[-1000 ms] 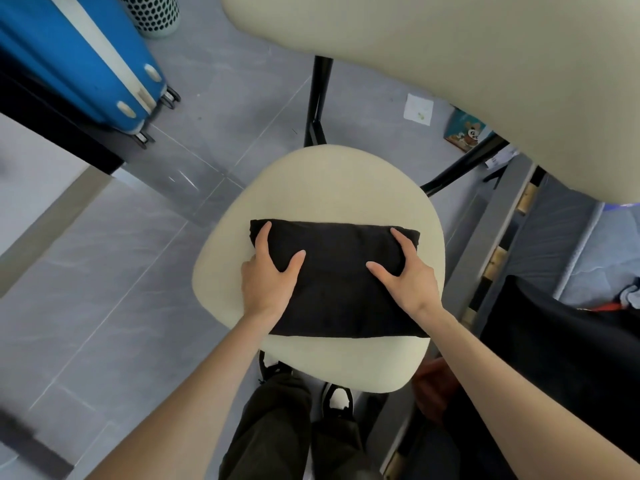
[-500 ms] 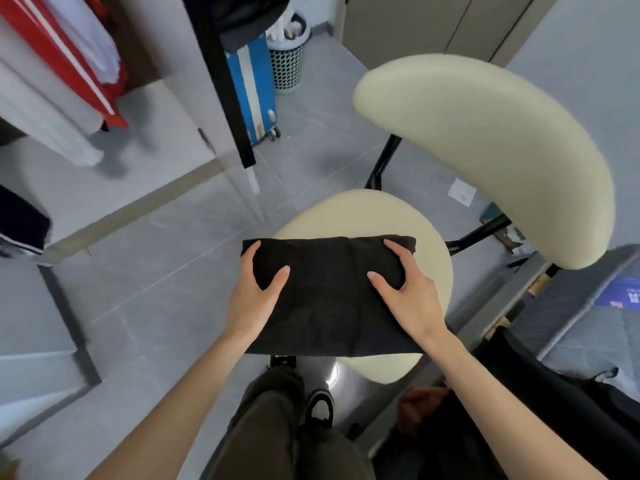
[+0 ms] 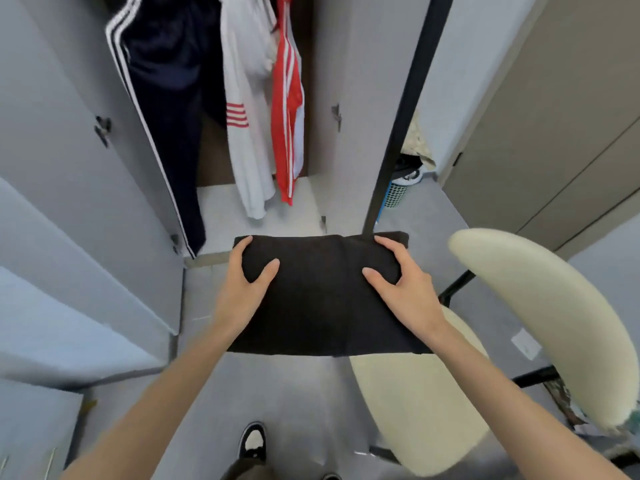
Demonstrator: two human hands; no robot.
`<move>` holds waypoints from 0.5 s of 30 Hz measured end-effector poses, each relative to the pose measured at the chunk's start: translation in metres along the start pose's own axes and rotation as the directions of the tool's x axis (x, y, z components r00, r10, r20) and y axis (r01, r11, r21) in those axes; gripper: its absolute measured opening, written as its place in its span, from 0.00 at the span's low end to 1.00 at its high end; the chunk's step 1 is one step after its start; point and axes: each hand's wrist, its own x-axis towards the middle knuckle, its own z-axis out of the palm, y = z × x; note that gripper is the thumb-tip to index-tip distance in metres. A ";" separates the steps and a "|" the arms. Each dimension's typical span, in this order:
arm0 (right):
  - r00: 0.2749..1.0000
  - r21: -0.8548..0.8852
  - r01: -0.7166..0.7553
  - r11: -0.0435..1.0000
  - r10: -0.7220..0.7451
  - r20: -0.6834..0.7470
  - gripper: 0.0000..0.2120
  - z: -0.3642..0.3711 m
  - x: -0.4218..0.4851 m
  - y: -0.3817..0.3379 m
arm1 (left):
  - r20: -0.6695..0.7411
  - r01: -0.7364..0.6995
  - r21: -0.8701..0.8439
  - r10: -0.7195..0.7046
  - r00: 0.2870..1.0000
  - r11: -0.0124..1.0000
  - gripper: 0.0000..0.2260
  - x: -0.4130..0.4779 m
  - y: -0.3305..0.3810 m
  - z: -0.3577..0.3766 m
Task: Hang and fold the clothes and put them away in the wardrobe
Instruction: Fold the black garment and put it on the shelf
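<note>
Head view — left hand point(image 3: 242, 292), right hand point(image 3: 408, 299) — thumbs-over grip on soft black cloth rectangle point(image 3: 318, 306).

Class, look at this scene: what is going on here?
A person holds a folded black fabric garment in the air with both hands: the left hand grips its left edge, the right hand its right edge, thumbs on top. It is near the cream padded chair, in front of the open grey wardrobe, where a navy striped garment, a white jacket and a red jacket hang.
</note>
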 end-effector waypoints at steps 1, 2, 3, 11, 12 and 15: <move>0.999 0.010 0.036 0.999 -0.036 -0.001 0.23 0.001 0.009 -0.022 | -0.030 -0.027 -0.006 0.027 0.999 1.000 0.28 0.006 0.013 -0.018; 0.997 0.017 0.075 0.997 -0.075 -0.002 0.23 0.001 0.018 -0.044 | -0.061 -0.052 -0.008 0.052 0.997 0.999 0.28 0.012 0.027 -0.037; 0.994 0.027 0.113 0.993 -0.113 -0.005 0.23 0.002 0.026 -0.066 | -0.088 -0.074 -0.006 0.073 0.993 0.997 0.28 0.019 0.040 -0.056; 0.932 0.117 0.360 0.926 -0.350 -0.095 0.22 0.004 0.091 -0.237 | -0.198 -0.315 0.033 0.315 0.928 0.949 0.28 0.089 0.153 -0.199; 0.923 0.124 0.380 0.917 -0.367 -0.114 0.22 0.004 0.100 -0.257 | -0.208 -0.346 0.041 0.346 0.915 0.937 0.28 0.099 0.168 -0.215; 0.889 0.139 0.447 0.884 -0.422 -0.179 0.21 0.003 0.124 -0.314 | -0.235 -0.433 0.064 0.435 0.869 0.899 0.28 0.131 0.211 -0.259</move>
